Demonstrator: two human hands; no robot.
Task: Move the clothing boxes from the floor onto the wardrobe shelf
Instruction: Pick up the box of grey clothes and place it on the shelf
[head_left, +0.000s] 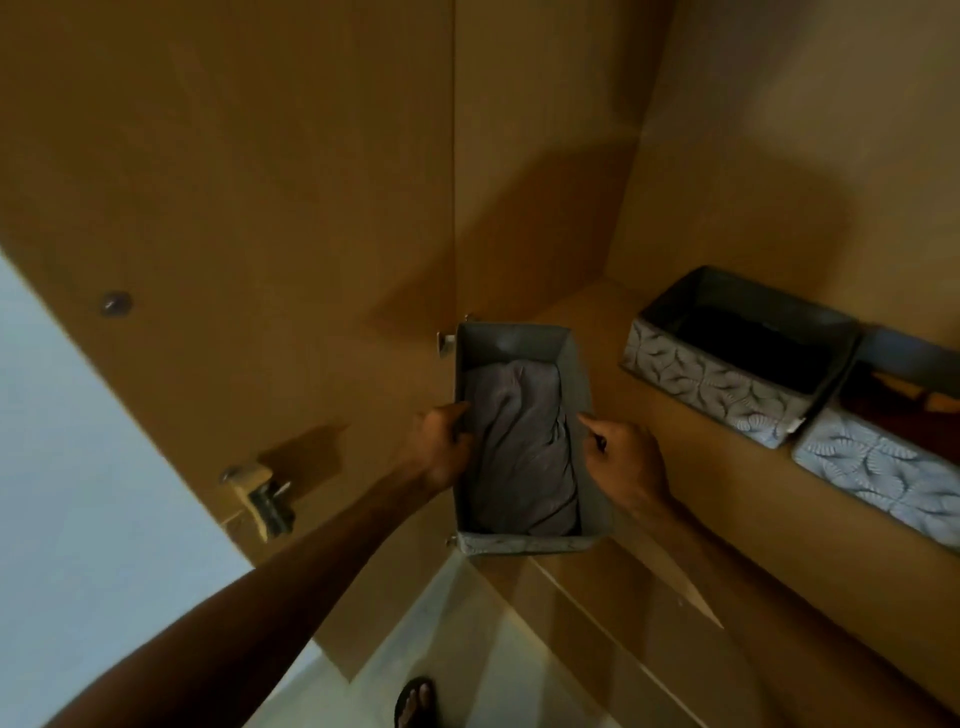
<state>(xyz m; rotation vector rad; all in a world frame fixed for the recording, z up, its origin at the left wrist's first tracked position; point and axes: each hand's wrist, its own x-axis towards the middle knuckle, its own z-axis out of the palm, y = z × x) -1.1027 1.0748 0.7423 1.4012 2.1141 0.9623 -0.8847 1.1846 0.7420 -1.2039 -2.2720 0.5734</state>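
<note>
I hold a grey fabric clothing box (514, 340) in the air in front of the wardrobe's left end, with folded grey cloth (519, 447) inside. My left hand (441, 447) grips its left wall and my right hand (623, 457) grips its right wall. The box hangs at about the height of the wooden wardrobe shelf (587, 312), over its front left corner. Two more patterned grey boxes stand on that shelf to the right: a near one (727, 387) with dark contents and one (878, 478) further right, partly cut off by the frame.
The open wardrobe door (234, 208) stands at the left, with a metal hinge (265, 499) on its inner face. Below the shelf are the wardrobe's lower wooden fronts (597, 613). A pale tiled floor and my sandalled foot (415, 701) show at the bottom.
</note>
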